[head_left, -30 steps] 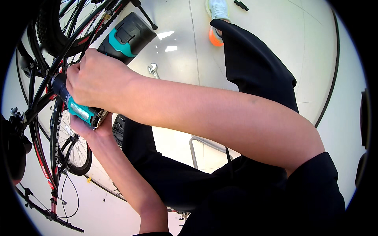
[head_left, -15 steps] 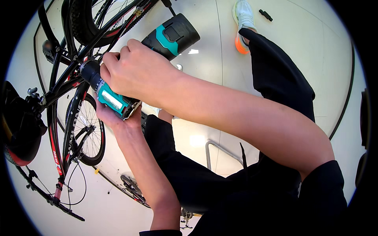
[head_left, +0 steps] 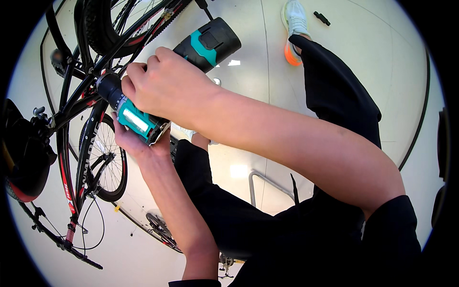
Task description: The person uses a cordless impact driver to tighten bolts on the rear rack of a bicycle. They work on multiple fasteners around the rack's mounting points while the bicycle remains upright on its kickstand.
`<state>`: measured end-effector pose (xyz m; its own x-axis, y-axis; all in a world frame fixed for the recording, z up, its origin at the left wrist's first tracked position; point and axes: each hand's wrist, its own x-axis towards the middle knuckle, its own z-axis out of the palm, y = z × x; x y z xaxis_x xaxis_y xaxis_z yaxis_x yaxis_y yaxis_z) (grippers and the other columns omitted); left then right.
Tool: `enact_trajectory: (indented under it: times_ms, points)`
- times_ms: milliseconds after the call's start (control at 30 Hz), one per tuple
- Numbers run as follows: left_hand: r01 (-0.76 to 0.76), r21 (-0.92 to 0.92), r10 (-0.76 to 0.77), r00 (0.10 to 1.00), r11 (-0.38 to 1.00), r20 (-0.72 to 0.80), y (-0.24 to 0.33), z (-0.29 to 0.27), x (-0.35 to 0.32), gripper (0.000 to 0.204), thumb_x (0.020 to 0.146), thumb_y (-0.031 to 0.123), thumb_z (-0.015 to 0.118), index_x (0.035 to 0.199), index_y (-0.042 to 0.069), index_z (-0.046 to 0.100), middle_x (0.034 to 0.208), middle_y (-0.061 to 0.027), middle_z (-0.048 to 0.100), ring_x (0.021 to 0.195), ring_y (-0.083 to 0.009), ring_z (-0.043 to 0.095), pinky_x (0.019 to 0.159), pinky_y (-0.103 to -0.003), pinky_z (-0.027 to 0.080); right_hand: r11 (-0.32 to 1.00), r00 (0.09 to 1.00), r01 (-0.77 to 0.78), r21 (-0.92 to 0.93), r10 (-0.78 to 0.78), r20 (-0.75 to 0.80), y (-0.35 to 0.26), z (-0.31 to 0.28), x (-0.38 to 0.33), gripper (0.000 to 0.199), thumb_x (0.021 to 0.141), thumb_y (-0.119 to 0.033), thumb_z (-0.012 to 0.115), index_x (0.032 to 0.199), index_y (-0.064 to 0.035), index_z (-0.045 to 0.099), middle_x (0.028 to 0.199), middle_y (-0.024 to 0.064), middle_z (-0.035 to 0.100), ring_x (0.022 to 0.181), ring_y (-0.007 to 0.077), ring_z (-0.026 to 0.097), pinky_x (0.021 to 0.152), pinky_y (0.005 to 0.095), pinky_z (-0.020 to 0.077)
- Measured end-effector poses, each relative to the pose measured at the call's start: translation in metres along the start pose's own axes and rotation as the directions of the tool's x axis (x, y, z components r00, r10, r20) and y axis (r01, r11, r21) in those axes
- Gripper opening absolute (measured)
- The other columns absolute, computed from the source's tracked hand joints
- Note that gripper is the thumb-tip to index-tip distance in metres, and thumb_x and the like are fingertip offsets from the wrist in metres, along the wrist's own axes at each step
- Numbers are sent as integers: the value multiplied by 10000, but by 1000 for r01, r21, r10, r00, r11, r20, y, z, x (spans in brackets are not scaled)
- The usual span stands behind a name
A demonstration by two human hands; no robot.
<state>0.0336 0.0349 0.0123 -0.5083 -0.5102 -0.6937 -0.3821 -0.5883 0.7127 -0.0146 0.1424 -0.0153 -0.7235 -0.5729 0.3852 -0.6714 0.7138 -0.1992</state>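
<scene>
A teal and black cordless drill (head_left: pixel 135 121) lies across both my hands, its battery end (head_left: pixel 213 43) at the upper right. My right hand (head_left: pixel 165 81) is closed round the handle. Under the motor housing, my left hand (head_left: pixel 143 143) cups the drill with its palm up; most of its fingers are hidden behind the tool. The drill's black chuck (head_left: pixel 109 87) points at the bicycle frame (head_left: pixel 86 86), close to the joint near the rear wheel. Whatever bit is in the chuck, and whether it touches the bicycle, I cannot make out.
The black and red bicycle has its tyre (head_left: pixel 98 28) at the top and its saddle (head_left: pixel 28 162) at far left. Another wheel (head_left: pixel 107 158) stands behind. A small black part (head_left: pixel 322 18) lies on the floor beyond my shoe (head_left: pixel 295 24). A grey metal tube (head_left: pixel 267 179) shows between my legs.
Both hands and the drill have shifted very slightly left. My grip and the bicycle look the same.
</scene>
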Motion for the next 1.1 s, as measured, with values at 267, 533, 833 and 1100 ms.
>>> enact_trajectory:
  times_ms: [267,533,833,1100]
  points:
    - [30,-60,-26,998,998,52,-2,-4,6,532,967,490,283,1294,146,525,1217,-73,588,1149,-267,564,946,-468,469,1000,999,27,6,-27,-43,4,0,0,290,650,-186,715,903,-75,626,753,12,587,615,151,618,618,262,408]
    - [206,-84,-198,976,975,92,-22,22,-4,526,992,458,254,1322,127,495,1241,-100,582,1139,-295,570,958,-478,467,998,977,32,58,-44,211,35,-5,-14,339,635,-130,731,939,-76,591,806,41,614,667,170,656,652,268,436]
    - [303,3,-302,950,953,79,-34,54,9,525,967,464,280,1319,145,502,1295,-111,561,1186,-302,544,980,-487,459,998,954,-45,50,29,297,68,-23,-16,311,628,-111,738,908,-52,617,761,49,602,639,176,640,632,285,441]
    - [227,-28,-223,970,974,96,-28,60,5,532,975,458,244,1329,147,490,1305,-97,555,1214,-292,535,998,-487,451,999,959,-34,30,24,283,66,-24,-7,287,655,-135,726,910,-54,624,776,45,599,660,165,646,629,279,426]
